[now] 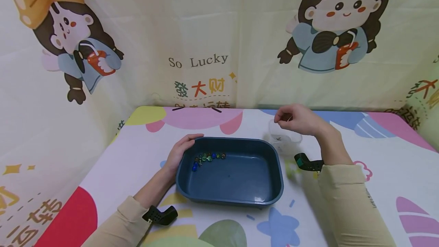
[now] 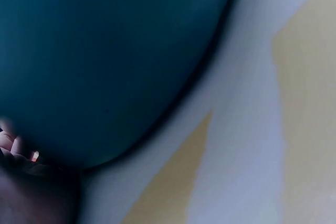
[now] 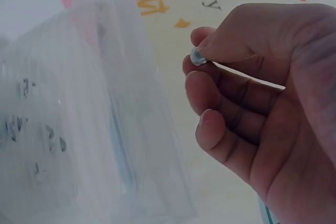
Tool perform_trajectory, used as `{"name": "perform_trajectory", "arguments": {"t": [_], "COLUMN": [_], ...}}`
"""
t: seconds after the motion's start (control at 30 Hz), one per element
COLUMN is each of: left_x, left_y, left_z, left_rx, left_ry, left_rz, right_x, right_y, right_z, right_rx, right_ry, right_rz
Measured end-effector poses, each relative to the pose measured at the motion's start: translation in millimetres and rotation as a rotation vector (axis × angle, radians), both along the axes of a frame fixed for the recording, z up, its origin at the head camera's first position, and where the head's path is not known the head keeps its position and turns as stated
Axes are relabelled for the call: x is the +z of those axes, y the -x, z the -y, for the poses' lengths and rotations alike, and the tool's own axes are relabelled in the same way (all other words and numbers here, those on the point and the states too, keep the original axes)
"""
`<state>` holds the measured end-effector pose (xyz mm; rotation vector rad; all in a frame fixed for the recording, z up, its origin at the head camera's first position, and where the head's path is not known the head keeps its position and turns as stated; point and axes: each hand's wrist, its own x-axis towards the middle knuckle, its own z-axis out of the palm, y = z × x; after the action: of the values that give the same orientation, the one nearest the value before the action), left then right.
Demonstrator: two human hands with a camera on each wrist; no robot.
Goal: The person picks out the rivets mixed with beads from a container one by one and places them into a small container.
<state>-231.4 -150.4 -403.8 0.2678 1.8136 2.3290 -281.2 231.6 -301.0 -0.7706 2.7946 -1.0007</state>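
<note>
A dark blue rectangular basin (image 1: 233, 182) sits on the table, with several glass marbles (image 1: 209, 158) gathered in its far left corner. My left hand (image 1: 178, 153) holds the basin's left rim near that corner; in the left wrist view only part of the hand (image 2: 31, 190) shows beside the basin wall (image 2: 105, 66). Above a clear plastic box (image 1: 295, 137), my right hand (image 1: 302, 119) pinches one small glass marble (image 3: 198, 56) between thumb and index finger. Through the box's translucent wall (image 3: 79, 108), several small dark-marked shapes show, too blurred to identify.
A patterned cloth (image 1: 226, 228) covers the table under the basin and box. Behind the table's far edge hangs a printed curtain (image 1: 257, 48). Black wrist cameras (image 1: 160, 215) are strapped to both sleeves; the right one hangs beside the basin's right side.
</note>
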Motion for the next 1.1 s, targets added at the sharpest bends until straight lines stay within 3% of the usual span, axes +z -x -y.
{"name": "perform_trajectory", "arguments": {"t": [0.27, 0.6, 1.1], "left_x": [-0.7, 0.8, 2.2], "left_y": [0.0, 0.5, -0.2], "left_z": [0.5, -0.1, 0.2], "left_rx": [-0.012, -0.017, -0.008], "left_ry": [0.045, 0.052, 0.054], "left_rz": [-0.005, 0.007, 0.024], "right_x": [-4.7, -1.5, 5.5], "right_y": [1.9, 0.7, -4.5], "right_z": [-7.3, -10.0, 14.7], "right_rx": [-0.025, -0.029, 0.031], "right_ry": [-0.033, -0.041, 0.062], "right_rz": [0.049, 0.002, -0.030]}}
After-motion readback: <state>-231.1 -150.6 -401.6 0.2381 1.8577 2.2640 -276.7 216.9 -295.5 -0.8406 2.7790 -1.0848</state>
